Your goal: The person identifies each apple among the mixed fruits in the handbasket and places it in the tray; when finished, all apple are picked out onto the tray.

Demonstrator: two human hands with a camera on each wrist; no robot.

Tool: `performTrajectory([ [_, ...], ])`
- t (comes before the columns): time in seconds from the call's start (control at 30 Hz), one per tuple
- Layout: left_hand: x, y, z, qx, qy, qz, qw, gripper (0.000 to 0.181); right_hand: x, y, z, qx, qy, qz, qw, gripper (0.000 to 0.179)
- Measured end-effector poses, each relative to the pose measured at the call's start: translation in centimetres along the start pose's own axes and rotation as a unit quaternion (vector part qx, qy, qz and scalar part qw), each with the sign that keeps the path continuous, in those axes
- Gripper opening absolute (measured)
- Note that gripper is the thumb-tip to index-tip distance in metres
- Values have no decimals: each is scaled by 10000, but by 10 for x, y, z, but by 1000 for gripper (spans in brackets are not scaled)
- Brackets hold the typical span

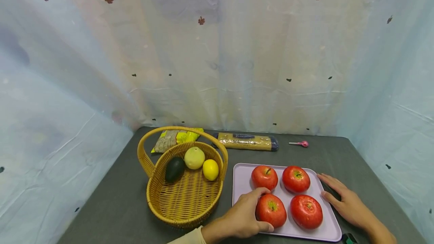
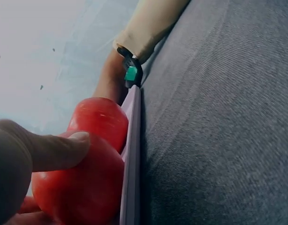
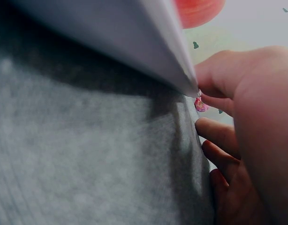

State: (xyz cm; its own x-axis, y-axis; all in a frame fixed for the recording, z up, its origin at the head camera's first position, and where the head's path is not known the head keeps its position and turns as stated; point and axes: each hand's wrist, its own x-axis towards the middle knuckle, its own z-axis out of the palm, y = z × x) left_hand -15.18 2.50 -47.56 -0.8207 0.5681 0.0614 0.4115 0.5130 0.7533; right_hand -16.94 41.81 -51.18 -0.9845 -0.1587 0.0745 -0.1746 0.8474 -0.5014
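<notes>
Several red apples sit on a lilac tray [image 1: 242, 172] at the front right of the table. My left hand [image 1: 242, 214] holds the front-left apple [image 1: 272, 212], its thumb on the near side and fingers round the far side. In the left wrist view the thumb presses on that apple [image 2: 87, 187]; the other fingers are mostly hidden behind it. My right hand [image 1: 349, 202] lies by the tray's right edge, fingers extended and thumb at the rim. The right wrist view shows the thumb against the tray's rim [image 3: 177, 51], with the other fingers resting lower by the dark tabletop.
Left of the tray stands a wicker basket [image 1: 184, 219] with a tall handle, holding an avocado [image 1: 174, 169], a pale green round fruit [image 1: 194, 157] and a lemon [image 1: 211, 170]. Behind lie a yellow bag [image 1: 171, 140], a spaghetti pack [image 1: 245, 141] and a pink lollipop [image 1: 304, 144].
</notes>
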Motion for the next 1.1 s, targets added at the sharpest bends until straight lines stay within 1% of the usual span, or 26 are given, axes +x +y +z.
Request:
performTrajectory([
  [0.1,-1,0,1,321,56,186,9993,87,0,0,0,1,-21,19,10000,67],
  [0.2,-1,-1,1,521,119,379,9979,88,0,0,-1,8,-37,34,10000,67],
  [0.27,-1,-2,1,594,143,455,9971,89,0,-1,-1,7,-35,38,10000,67],
  [0.37,-1,-3,1,701,183,471,9963,90,0,-1,0,0,-26,31,10000,67],
  [0.5,-2,-1,-2,795,191,407,9958,88,0,-1,0,-1,5,-6,10000,66],
  [0.57,-2,1,-5,856,201,405,9953,86,0,-1,0,-1,8,-15,10000,65],
  [0.67,-3,5,-13,873,303,508,9944,83,0,-4,-2,-38,-22,6,10000,66],
  [0.73,-5,8,-20,831,423,649,9935,77,0,-6,-5,-123,-57,20,9999,67],
  [0.8,-8,10,-28,740,571,895,9916,68,1,-10,-10,-252,-63,-3,9997,66],
  [0.9,-20,13,-44,546,761,1237,9879,54,1,-16,-21,-461,122,-121,9988,65],
  [0.97,-29,16,-59,320,894,1489,9843,48,0,-21,-31,-581,330,-176,9976,65],
  [1.03,-41,18,-78,135,1081,1694,9795,44,-2,-27,-42,-656,592,-224,9958,65],
  [1.1,-52,20,-101,106,1372,1921,9717,43,-6,-33,-54,-732,807,-266,9937,67],
])
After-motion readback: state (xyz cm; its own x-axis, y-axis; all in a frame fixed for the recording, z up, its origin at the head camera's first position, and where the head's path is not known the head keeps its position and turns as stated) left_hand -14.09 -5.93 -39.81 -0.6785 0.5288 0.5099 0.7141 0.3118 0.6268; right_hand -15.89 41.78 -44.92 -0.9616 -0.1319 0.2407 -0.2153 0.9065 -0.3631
